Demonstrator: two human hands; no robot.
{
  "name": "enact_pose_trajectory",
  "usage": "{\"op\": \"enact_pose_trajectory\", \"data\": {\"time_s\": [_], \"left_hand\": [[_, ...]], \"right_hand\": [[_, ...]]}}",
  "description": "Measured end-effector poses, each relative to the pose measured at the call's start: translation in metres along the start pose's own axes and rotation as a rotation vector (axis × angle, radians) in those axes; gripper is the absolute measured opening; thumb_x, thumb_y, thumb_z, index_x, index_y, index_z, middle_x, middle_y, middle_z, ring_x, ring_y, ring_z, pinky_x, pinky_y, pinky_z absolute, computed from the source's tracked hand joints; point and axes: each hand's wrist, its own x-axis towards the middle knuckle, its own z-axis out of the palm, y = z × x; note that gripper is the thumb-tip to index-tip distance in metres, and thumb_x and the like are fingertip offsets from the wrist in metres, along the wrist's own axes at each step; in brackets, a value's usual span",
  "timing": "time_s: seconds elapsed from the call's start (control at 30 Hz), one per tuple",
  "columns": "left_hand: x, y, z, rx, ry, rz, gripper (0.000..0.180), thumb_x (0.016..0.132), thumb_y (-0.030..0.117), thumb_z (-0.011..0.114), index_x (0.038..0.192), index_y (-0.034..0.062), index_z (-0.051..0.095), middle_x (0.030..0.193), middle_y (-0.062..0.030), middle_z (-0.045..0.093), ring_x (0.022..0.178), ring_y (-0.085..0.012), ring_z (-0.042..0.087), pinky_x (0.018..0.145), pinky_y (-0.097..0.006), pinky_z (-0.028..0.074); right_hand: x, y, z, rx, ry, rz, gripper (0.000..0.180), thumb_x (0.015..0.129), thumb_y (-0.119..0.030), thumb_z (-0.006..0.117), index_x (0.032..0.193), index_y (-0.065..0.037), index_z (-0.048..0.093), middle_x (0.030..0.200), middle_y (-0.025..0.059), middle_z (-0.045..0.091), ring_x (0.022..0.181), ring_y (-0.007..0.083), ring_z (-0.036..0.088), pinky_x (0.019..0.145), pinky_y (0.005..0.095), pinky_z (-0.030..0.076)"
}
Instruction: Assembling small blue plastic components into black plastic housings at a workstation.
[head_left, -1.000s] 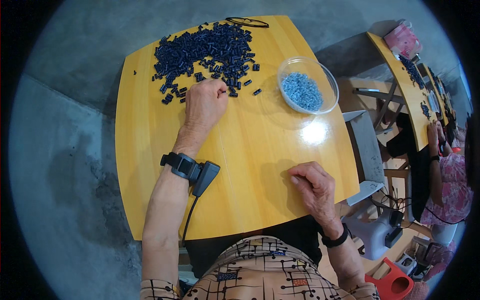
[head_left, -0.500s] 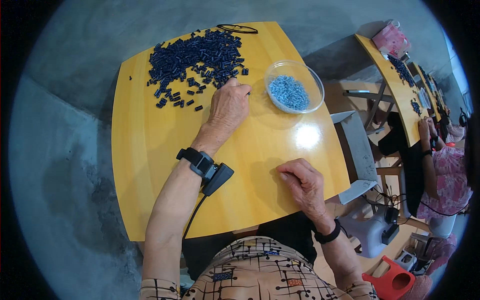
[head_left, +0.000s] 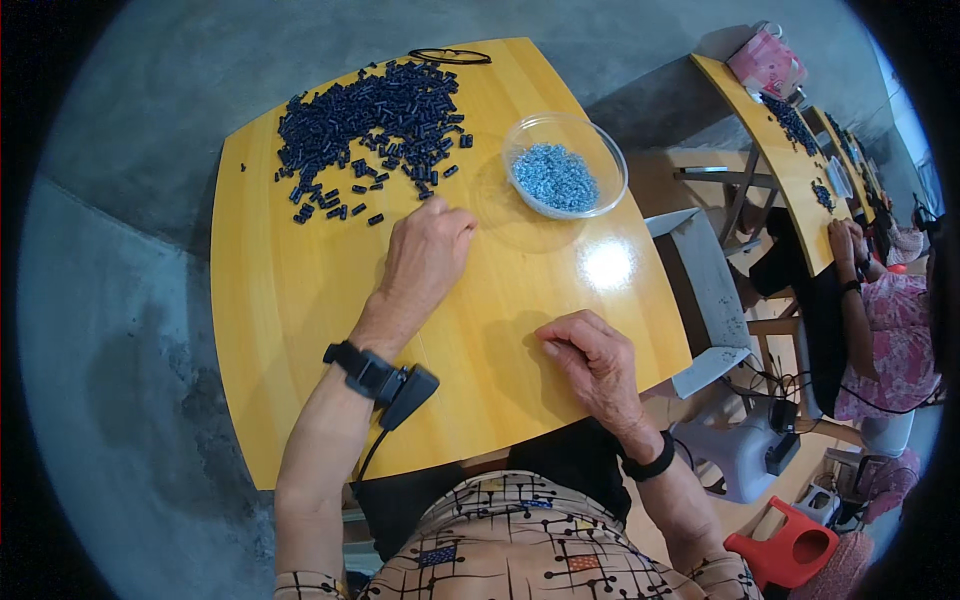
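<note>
My left hand (head_left: 428, 248) is over the yellow table (head_left: 330, 380), just in front of a pile of small dark blue cylindrical pieces (head_left: 370, 110). Its fingers are curled closed, and whatever they hold is hidden beneath the hand. One dark piece (head_left: 425, 194) shows right by the knuckles. Nearer the front edge, my right hand (head_left: 597, 368) rests with thumb and fingers pressed together in a pinch; I cannot make out anything between them. Beyond it, a round clear plastic tub (head_left: 612, 190) holds many tiny shiny light-blue metallic pieces (head_left: 556, 178).
Black-framed glasses (head_left: 450, 56) lie at the table's far edge. Against its right side is an open grey box (head_left: 700, 285). Further right, a person in pink (head_left: 885, 335) sits at another table (head_left: 745, 100). A red plastic stool (head_left: 785, 545) stands at lower right.
My left hand has drawn back from the pile toward me, its fingers still closed. My right hand keeps its pinch in about the same place. The whole view has shifted slightly.
</note>
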Motion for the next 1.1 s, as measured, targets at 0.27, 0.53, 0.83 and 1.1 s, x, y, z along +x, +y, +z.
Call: {"op": "enact_pose_trajectory", "data": {"time_s": [0.27,0.53,0.83,1.1], "left_hand": [[-0.043,0.006,-0.025,-0.169,0.014,-0.1,0.006,0.076,0.004,0.067,0.081,0.0012,0.066,0.08,-0.0115,0.062,0.073,-0.0281,0.062,0.065,-0.034,0.05],[-0.055,0.017,-0.029,-0.068,0.035,-0.041,0.005,0.077,0.001,0.065,0.082,0.0005,0.066,0.077,-0.0119,0.062,0.072,-0.0252,0.063,0.066,-0.033,0.05],[-0.058,0.011,-0.032,-0.185,-0.027,-0.124,0.012,0.073,0.005,0.07,0.085,0.0037,0.067,0.079,-0.0109,0.062,0.076,-0.0279,0.062,0.067,-0.036,0.051],[-0.059,0.006,-0.031,-0.133,-0.027,-0.029,0.01,0.074,0.002,0.068,0.084,0.0033,0.064,0.076,-0.0103,0.056,0.073,-0.0277,0.059,0.064,-0.036,0.048]], "right_hand": [[0.005,-0.034,-0.043,0.041,-0.18,0.107,0.012,0.08,0.001,0.065,0.091,0.002,0.064,0.082,0.0121,0.064,0.073,0.0227,0.064,0.062,0.0301,0.05],[0.047,-0.059,-0.088,-0.345,-0.179,-0.063,0.013,0.078,-0.005,0.066,0.089,0.001,0.063,0.077,0.0141,0.063,0.067,0.029,0.063,0.059,0.0346,0.049],[0.13,-0.038,-0.071,-0.666,-0.173,-0.262,0.013,0.077,-0.012,0.065,0.084,-0.002,0.067,0.074,0.0158,0.063,0.071,0.0338,0.063,0.063,0.0419,0.049],[0.184,0.005,-0.037,-0.799,-0.227,-0.237,0.016,0.076,-0.016,0.067,0.089,-0.006,0.07,0.084,0.0162,0.067,0.077,0.0332,0.065,0.068,0.0412,0.052]]}}
